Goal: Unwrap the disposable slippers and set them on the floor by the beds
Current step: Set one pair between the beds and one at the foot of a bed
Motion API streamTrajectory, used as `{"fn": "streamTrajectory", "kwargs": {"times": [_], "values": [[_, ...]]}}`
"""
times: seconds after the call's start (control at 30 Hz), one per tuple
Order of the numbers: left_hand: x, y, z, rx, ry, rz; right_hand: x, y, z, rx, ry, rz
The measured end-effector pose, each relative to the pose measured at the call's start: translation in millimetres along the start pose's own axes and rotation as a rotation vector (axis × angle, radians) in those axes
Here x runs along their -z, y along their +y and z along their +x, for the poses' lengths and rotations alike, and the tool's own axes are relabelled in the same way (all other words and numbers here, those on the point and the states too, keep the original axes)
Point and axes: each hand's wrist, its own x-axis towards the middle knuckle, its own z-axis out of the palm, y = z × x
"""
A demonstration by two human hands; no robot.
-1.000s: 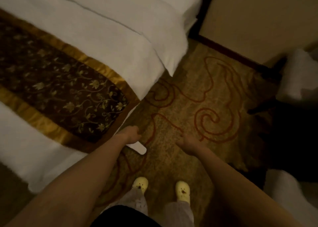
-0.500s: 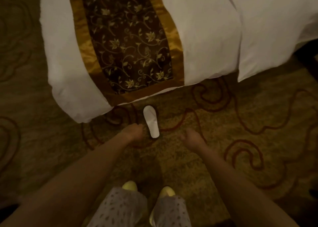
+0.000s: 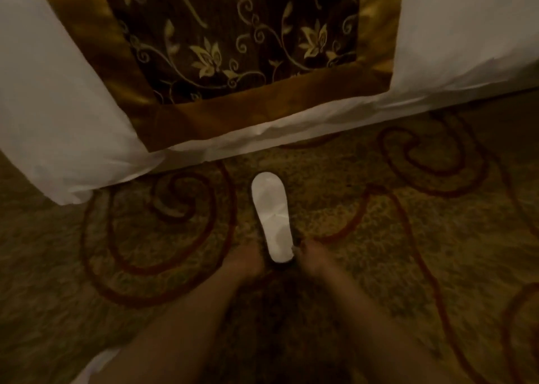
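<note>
White, flat, oval disposable slipper point(image 3: 273, 220) lying on the patterned carpet, toe toward twelve o'clock, heel toward six, just short of the bed's hanging edge. No wrapper visible on it or anywhere around it; looks already unwrapped, with creases across the upper. Whether one slipper or a stacked pair, impossible to tell from above.

At the heel end, both hands low at the carpet. Left hand point(image 3: 244, 262) at about seven o'clock from the heel, curled and touching or just beside the edge; grip not readable in the dim blur. Right hand point(image 3: 316, 259) at about five o'clock, fingertips at the heel's rim, seemingly pinching or nudging it, yet not clear enough to call closed on it.

Further out, at twelve o'clock, white bed linen point(image 3: 58, 115) draping to the floor, crossed by a dark brown floral bed runner with gold satin border point(image 3: 248, 34). All round, olive-gold carpet with red swirl lines point(image 3: 423, 223).

Judged progress: unwrapping apparently done, one slipper placed or being squared up beside this bed. Left to do, as far as visible: a second slipper laid alongside, if not already stacked here, and likely another pair for the other bed, which sits out of frame. No second slipper in sight.
</note>
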Motion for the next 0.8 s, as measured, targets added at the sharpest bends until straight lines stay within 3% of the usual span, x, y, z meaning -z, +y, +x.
{"fn": "streamTrajectory", "kwargs": {"times": [0.17, 0.3, 0.37, 0.47, 0.6, 0.7, 0.8], "values": [[-46, -21, 93, 0.027, 0.078, -0.188, -35, 15, 83, -0.029, 0.065, -0.045], [-62, -23, 123, 0.141, 0.173, -0.402, -56, 25, 98, -0.035, 0.207, -0.007], [-63, -22, 125, 0.170, 0.136, -0.602, -58, 30, 96, -0.047, 0.231, 0.068], [-65, -19, 122, 0.201, 0.039, -0.838, -58, 34, 92, -0.051, 0.222, 0.178], [-66, -16, 117, 0.171, 0.071, -1.034, -55, 33, 88, -0.047, 0.170, 0.496], [-64, -18, 112, 0.158, 0.048, -1.169, -47, 35, 84, -0.033, 0.162, 0.549], [-63, -23, 106, 0.119, 0.039, -1.151, -41, 37, 77, 0.013, 0.093, 0.526]]}}
